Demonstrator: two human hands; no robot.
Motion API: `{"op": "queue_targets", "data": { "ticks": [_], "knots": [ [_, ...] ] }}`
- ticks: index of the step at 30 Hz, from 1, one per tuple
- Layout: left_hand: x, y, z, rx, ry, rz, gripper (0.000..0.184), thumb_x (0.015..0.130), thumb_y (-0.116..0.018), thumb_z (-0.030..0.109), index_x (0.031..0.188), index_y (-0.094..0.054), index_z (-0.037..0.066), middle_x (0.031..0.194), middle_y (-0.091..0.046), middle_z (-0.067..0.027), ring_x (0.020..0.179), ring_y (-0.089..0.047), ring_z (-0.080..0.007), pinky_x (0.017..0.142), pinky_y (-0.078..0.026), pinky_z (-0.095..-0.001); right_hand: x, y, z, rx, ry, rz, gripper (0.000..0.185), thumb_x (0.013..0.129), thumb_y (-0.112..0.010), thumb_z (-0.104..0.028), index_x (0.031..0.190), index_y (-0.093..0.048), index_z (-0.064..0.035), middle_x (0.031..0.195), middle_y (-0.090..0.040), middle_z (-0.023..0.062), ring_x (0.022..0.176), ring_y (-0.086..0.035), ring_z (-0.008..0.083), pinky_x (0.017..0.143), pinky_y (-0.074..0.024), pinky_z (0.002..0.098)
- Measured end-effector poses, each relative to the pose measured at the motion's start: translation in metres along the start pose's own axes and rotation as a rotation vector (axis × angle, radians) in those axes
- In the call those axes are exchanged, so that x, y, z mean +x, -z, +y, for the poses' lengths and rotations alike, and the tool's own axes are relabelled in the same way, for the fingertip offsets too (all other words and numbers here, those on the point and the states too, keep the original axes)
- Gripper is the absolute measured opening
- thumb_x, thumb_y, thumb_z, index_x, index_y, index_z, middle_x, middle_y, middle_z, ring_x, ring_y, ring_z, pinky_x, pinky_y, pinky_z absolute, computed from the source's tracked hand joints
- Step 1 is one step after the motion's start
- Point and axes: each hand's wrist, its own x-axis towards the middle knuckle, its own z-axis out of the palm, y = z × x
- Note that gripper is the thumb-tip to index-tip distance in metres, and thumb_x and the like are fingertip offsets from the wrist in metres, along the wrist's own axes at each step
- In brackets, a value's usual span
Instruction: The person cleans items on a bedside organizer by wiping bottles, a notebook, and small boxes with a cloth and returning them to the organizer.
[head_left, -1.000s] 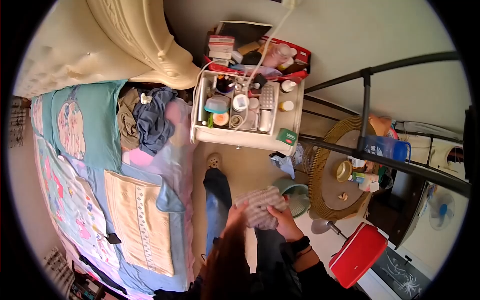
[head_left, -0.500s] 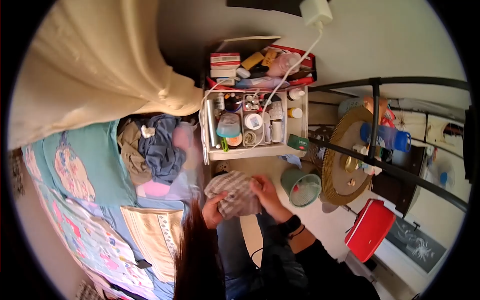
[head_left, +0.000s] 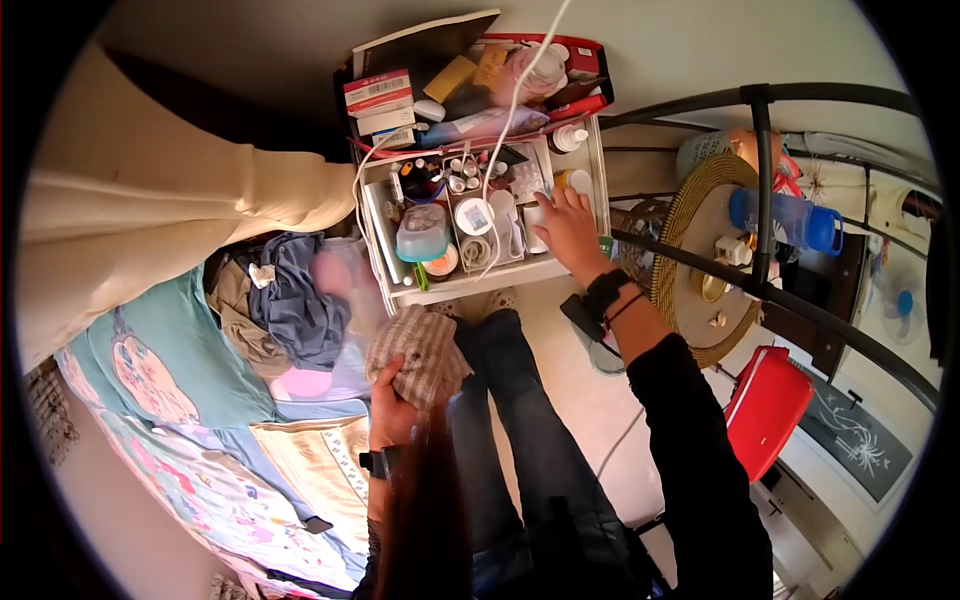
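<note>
My left hand (head_left: 394,408) is closed on a bunched beige-and-white checked cloth (head_left: 420,352), in front of the bedside cabinet. Over the right part of the white organizer (head_left: 470,285) is my right hand (head_left: 572,232), its fingers apart and nothing visibly held. Beside those fingers are a yellow-labelled white bottle (head_left: 574,181) and a white container (head_left: 535,228); whether they touch is unclear. The organizer also holds a clear case with a teal base (head_left: 423,234), a round white jar (head_left: 473,215) and a coiled band (head_left: 474,252).
Behind the organizer stands a red-edged box (head_left: 590,100) of cartons. A white cable (head_left: 510,110) hangs across both. The bed with a teal pillow (head_left: 150,350) lies left. To the right are a black metal rail (head_left: 764,190), a round woven-edged table (head_left: 700,250) and a red case (head_left: 768,410).
My right hand has let go of the checked cloth and moved up to the organizer. The left hand keeps the cloth, now farther left. The view has shifted.
</note>
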Motion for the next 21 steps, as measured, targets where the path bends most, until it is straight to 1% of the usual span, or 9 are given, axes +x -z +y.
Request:
{"op": "queue_targets", "data": {
  "ticks": [1, 2, 3, 5, 8, 10, 14, 16, 21],
  "knots": [
    [0.004, 0.005, -0.002, 0.009, 0.000, 0.005, 0.045, 0.074, -0.055, 0.013, 0.115, -0.040, -0.001, 0.111, -0.048, -0.0138, 0.102, -0.045, -0.0290, 0.088, -0.037, -0.0403, 0.002, 0.000, 0.001, -0.009, 0.035, -0.037, 0.040, 0.060, -0.067, -0.015, 0.097, -0.054, -0.0034, 0.086, -0.045, 0.0082, 0.090, -0.040, 0.0244, 0.077, -0.0311, 0.0321],
    [0.007, 0.009, -0.002, 0.024, 0.006, 0.011, 0.045, 0.074, -0.055, 0.013, 0.115, -0.040, -0.001, 0.111, -0.048, -0.0136, 0.102, -0.045, -0.0289, 0.088, -0.037, -0.0401, 0.005, -0.001, 0.003, -0.010, 0.054, -0.059, 0.046, 0.055, -0.070, -0.018, 0.096, -0.055, -0.0040, 0.087, -0.045, 0.0069, 0.091, -0.039, 0.0237, 0.078, -0.0302, 0.0314],
    [0.009, 0.010, -0.003, 0.037, 0.012, 0.018, 0.045, 0.074, -0.056, 0.013, 0.114, -0.040, -0.001, 0.111, -0.048, -0.0134, 0.102, -0.045, -0.0287, 0.088, -0.037, -0.0399, 0.006, -0.001, 0.005, -0.004, 0.050, -0.057, 0.046, 0.055, -0.070, -0.018, 0.096, -0.055, -0.0040, 0.087, -0.045, 0.0069, 0.091, -0.039, 0.0237, 0.078, -0.0302, 0.0314],
    [0.012, 0.011, -0.004, 0.066, -0.011, 0.039, 0.045, 0.074, -0.056, 0.013, 0.114, -0.041, -0.001, 0.111, -0.049, -0.0132, 0.102, -0.045, -0.0281, 0.088, -0.036, -0.0392, 0.008, -0.002, 0.007, 0.005, 0.095, -0.182, 0.050, 0.050, -0.072, -0.018, 0.096, -0.056, -0.0045, 0.087, -0.044, 0.0069, 0.091, -0.040, 0.0232, 0.079, -0.0297, 0.0310],
    [0.010, -0.006, -0.006, 0.054, 0.015, 0.036, 0.044, 0.075, -0.055, 0.013, 0.114, -0.041, -0.001, 0.111, -0.049, -0.0130, 0.102, -0.046, -0.0279, 0.089, -0.036, -0.0388, 0.004, -0.007, 0.010, -0.008, 0.120, -0.202, 0.049, 0.047, -0.073, -0.018, 0.090, -0.057, -0.0055, 0.088, -0.045, 0.0067, 0.091, -0.040, 0.0230, 0.079, -0.0292, 0.0315],
    [0.006, -0.019, -0.008, 0.072, -0.008, 0.019, 0.042, 0.075, -0.054, 0.013, 0.113, -0.042, -0.001, 0.111, -0.049, -0.0131, 0.102, -0.046, -0.0278, 0.089, -0.036, -0.0388, 0.002, -0.004, 0.010, 0.016, 0.122, -0.180, 0.047, 0.046, -0.074, -0.018, 0.087, -0.056, -0.0060, 0.087, -0.045, 0.0067, 0.091, -0.040, 0.0231, 0.079, -0.0290, 0.0320],
    [0.012, -0.015, -0.014, 0.066, -0.034, 0.029, 0.042, 0.076, -0.053, 0.013, 0.113, -0.041, -0.001, 0.112, -0.048, -0.0134, 0.103, -0.045, -0.0282, 0.090, -0.035, -0.0393, -0.006, 0.001, 0.010, 0.082, 0.095, -0.087, 0.041, 0.047, -0.074, -0.018, 0.080, -0.051, -0.0077, 0.090, -0.045, 0.0071, 0.094, -0.040, 0.0241, 0.080, -0.0285, 0.0340],
    [0.006, -0.027, -0.018, 0.036, 0.004, -0.001, 0.041, 0.076, -0.053, 0.013, 0.113, -0.041, -0.001, 0.112, -0.048, -0.0136, 0.103, -0.045, -0.0283, 0.090, -0.035, -0.0395, -0.012, 0.002, 0.009, 0.149, 0.067, -0.072, 0.041, 0.048, -0.073, -0.016, 0.080, -0.050, -0.0080, 0.093, -0.046, 0.0076, 0.095, -0.040, 0.0247, 0.080, -0.0283, 0.0347],
    [0.014, -0.012, -0.022, 0.051, -0.017, 0.006, 0.042, 0.076, -0.053, 0.012, 0.113, -0.041, -0.002, 0.111, -0.048, -0.0139, 0.103, -0.045, -0.0281, 0.089, -0.036, -0.0388, -0.035, -0.006, 0.011, 0.339, 0.048, -0.022, 0.041, 0.052, -0.072, -0.012, 0.085, -0.048, -0.0085, 0.098, -0.048, 0.0088, 0.100, -0.039, 0.0260, 0.081, -0.0276, 0.0366]
  ]
}}
